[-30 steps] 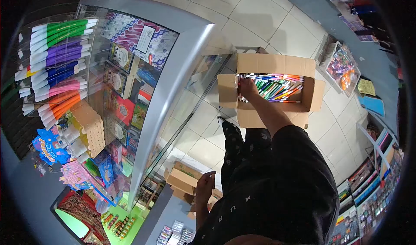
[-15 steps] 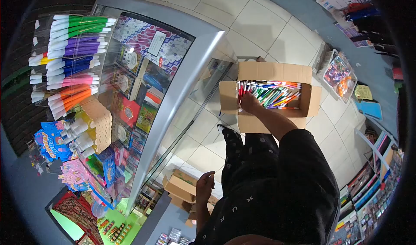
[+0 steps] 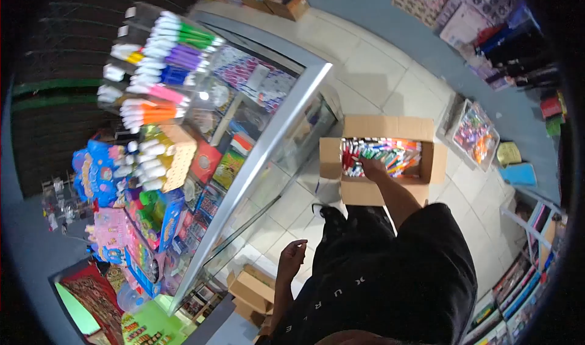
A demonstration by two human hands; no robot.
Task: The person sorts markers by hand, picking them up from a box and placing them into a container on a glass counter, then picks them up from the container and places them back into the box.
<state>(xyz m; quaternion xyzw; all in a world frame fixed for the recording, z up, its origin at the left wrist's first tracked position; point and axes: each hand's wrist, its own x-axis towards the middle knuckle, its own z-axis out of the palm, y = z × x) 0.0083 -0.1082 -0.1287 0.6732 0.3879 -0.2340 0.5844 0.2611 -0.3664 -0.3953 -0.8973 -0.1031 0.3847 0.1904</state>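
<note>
An open cardboard box [image 3: 387,125] full of markers [image 3: 393,153] in many colours sits on the tiled floor, its flaps folded out. My right hand [image 3: 373,168] reaches in over the markers, near the red ones at the box's left end. Its fingertips are blurred among the markers, so its grip cannot be made out. My left hand [image 3: 293,259] hangs beside my body, left of the dark trousers, its fingers partly curled and apart, holding nothing.
A glass display case [image 3: 268,156] stands at the left, with upright marker holders [image 3: 170,58] and packaged toys on top. A plastic basket [image 3: 472,131] of small colourful items is right of the box. Small cartons [image 3: 253,287] lie at the lower left; shelves line the right.
The view has shifted, so the case and box appear further right and lower. My right hand has moved slightly right over the markers. My left hand looks a little more open.
</note>
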